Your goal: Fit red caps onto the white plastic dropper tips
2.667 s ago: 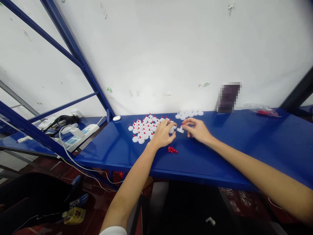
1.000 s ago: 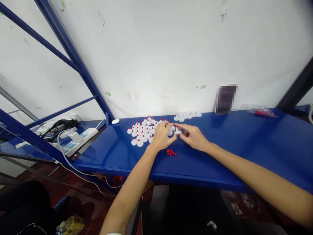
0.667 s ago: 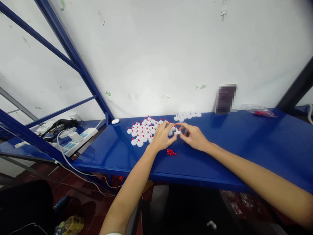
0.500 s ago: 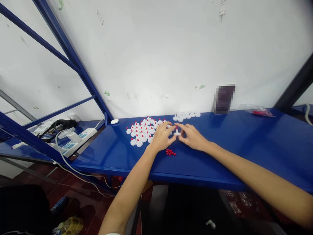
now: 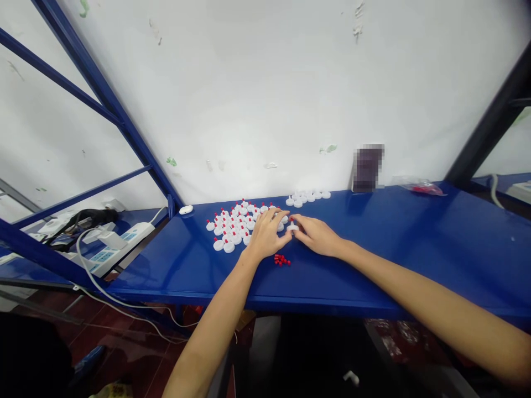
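Between my two hands is a white squeeze-bottle cap (image 5: 293,227), its pointed nozzle upright with a small red tip on top. The thumb and forefinger of my right hand (image 5: 318,236) pinch it from the right. From the left, my left hand (image 5: 265,236) closes thumb and fingers around the same cap, partly hiding the contact. Beside and behind my left hand spreads a group of white caps with red tips (image 5: 235,239). Loose red tips (image 5: 282,260) lie in a small pile just in front of my hands.
Several white caps without red tips (image 5: 307,197) stand by the wall. A pixelated dark object (image 5: 367,168) leans there, with a plastic bag of red pieces (image 5: 423,187) farther right. A white oval object (image 5: 186,209), power strips (image 5: 120,249) and cables are left of the blue table (image 5: 394,249).
The whole view has shifted slightly, so the scene sits farther left. Both hands stay at the same cap, and the red tip now shows less between the fingers.
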The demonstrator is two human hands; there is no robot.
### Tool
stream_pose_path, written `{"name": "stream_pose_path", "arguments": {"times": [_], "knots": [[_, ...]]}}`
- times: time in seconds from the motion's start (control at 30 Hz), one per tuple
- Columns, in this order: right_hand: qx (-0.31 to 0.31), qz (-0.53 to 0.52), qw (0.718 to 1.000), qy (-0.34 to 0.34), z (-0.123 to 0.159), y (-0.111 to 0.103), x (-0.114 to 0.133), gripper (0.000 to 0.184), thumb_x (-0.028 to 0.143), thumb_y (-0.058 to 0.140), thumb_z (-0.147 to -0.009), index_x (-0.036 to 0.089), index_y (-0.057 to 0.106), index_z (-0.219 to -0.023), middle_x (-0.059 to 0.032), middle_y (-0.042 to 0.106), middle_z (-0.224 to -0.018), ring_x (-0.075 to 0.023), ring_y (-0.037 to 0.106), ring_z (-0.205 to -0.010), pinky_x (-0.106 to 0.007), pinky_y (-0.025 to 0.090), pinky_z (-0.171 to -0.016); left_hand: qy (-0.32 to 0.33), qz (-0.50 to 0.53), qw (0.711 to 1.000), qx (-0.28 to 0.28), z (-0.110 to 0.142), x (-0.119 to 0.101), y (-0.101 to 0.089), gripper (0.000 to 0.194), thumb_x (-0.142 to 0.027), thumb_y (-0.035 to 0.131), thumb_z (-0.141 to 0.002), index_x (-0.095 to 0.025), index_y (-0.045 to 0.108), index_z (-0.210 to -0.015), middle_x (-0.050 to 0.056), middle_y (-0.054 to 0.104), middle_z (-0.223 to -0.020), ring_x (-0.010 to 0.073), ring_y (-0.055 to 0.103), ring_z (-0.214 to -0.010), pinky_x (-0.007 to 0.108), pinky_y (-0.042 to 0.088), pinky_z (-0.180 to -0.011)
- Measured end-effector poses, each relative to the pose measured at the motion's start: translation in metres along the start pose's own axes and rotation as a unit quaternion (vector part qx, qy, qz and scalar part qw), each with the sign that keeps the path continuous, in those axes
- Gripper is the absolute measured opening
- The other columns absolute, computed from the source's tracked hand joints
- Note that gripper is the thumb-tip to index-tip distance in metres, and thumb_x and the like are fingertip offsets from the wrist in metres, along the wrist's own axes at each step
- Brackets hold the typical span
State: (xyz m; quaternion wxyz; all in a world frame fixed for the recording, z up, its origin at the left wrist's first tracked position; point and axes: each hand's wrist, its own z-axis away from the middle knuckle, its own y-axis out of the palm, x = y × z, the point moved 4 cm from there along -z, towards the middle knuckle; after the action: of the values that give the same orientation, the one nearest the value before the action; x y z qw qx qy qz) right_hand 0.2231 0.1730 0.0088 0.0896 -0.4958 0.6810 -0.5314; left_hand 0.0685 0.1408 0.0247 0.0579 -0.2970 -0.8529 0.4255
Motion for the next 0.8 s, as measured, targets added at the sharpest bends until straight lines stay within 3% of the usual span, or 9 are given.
{"name": "stream_pose_path", "arguments": {"times": [0.13,0.37,0.6,0.8], "knots": [[0.009,-0.027,0.999,-0.033,0.001,0.001,0.004,0.019,0.026,0.042,-0.097,0.018,0.051,-0.111,-0.0076,0.063,-0.098,-0.0197,0.057,-0.081,-0.032,0.043,-0.076,0.015,0.019,0.999,0.021,0.000,0.000,-0.001,0.047,-0.027,0.062,-0.080,-0.020,0.058,-0.126,0.010,0.057,-0.125,0.0261,0.054,-0.115,0.043,0.042,-0.103],[0.020,-0.049,0.996,-0.068,-0.001,0.005,0.004,0.023,0.020,0.049,-0.090,0.017,0.049,-0.113,-0.0048,0.060,-0.088,-0.0185,0.053,-0.074,-0.029,0.042,-0.069,0.033,0.035,0.998,0.041,0.000,0.005,0.001,0.057,-0.026,0.065,-0.073,-0.018,0.058,-0.129,0.012,0.056,-0.128,0.0275,0.053,-0.119,0.044,0.043,-0.105],[0.039,-0.076,0.995,-0.055,-0.001,0.003,0.008,0.020,0.022,0.042,-0.096,0.017,0.049,-0.115,-0.0027,0.062,-0.083,-0.0172,0.055,-0.068,-0.028,0.039,-0.066,0.052,0.047,0.996,0.049,-0.002,0.007,-0.001,0.044,-0.027,0.061,-0.082,-0.018,0.060,-0.125,0.010,0.059,-0.132,0.0256,0.055,-0.119,0.045,0.041,-0.107],[0.026,-0.075,0.995,-0.056,-0.001,0.004,0.008,0.021,0.024,0.039,-0.098,0.018,0.045,-0.117,-0.0074,0.063,-0.093,-0.0204,0.058,-0.077,-0.031,0.042,-0.073,0.064,0.049,0.995,0.054,-0.003,0.010,0.001,0.044,-0.025,0.059,-0.085,-0.019,0.057,-0.128,0.009,0.062,-0.128,0.0247,0.057,-0.112,0.043,0.044,-0.101]]}}
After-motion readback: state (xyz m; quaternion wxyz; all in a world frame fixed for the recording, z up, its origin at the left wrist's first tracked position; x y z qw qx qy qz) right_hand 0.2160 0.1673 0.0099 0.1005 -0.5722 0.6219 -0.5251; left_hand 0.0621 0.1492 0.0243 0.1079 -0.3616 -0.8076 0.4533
